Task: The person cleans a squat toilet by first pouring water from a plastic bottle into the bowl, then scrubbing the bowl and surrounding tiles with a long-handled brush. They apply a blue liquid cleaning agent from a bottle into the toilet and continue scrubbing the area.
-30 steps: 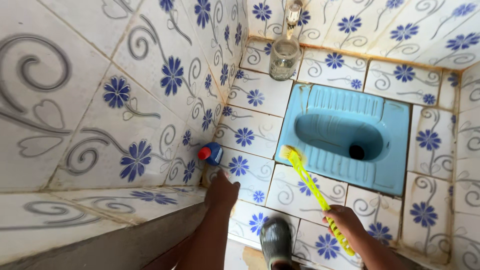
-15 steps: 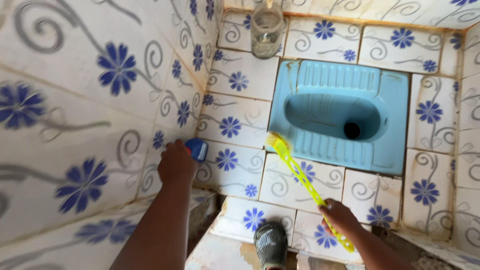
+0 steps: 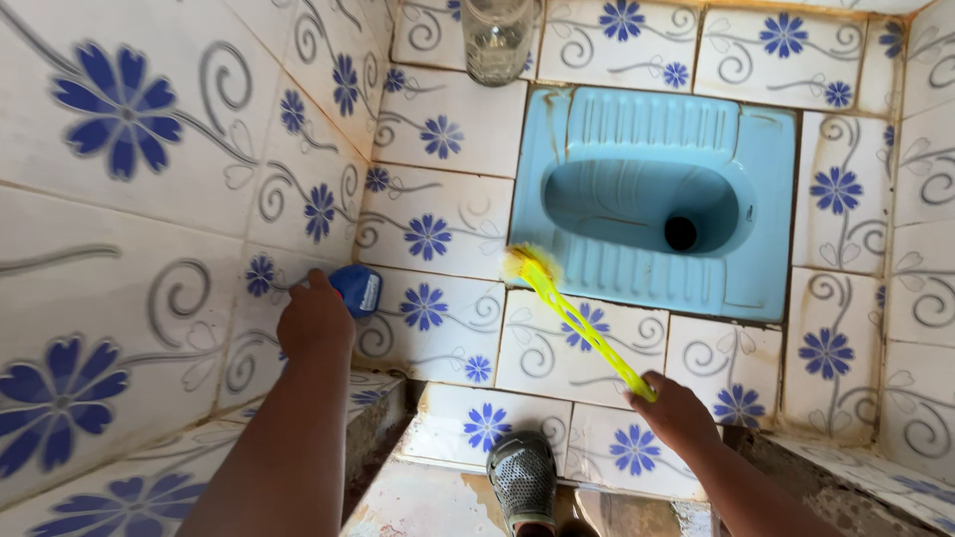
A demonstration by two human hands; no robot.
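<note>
Our left hand [image 3: 315,318] was wrapped on the blue bottle [image 3: 356,289] in the wall corner — right hand [image 3: 676,413] gripped the yellow brush [image 3: 572,318], bristles by the blue squat pan [image 3: 766,199].

A squat toilet pan [image 3: 657,199] sits set into the tiled floor [image 3: 438,214], with a jar [image 3: 495,38] standing behind its far left corner. A bottle [image 3: 356,288] lies at the foot of the left wall [image 3: 149,169], under the left hand [image 3: 314,320]. The right hand [image 3: 674,410] holds a brush [image 3: 572,318] whose head rests at the pan's near left corner, a shoe [image 3: 524,479] on the step between the arms.
</note>
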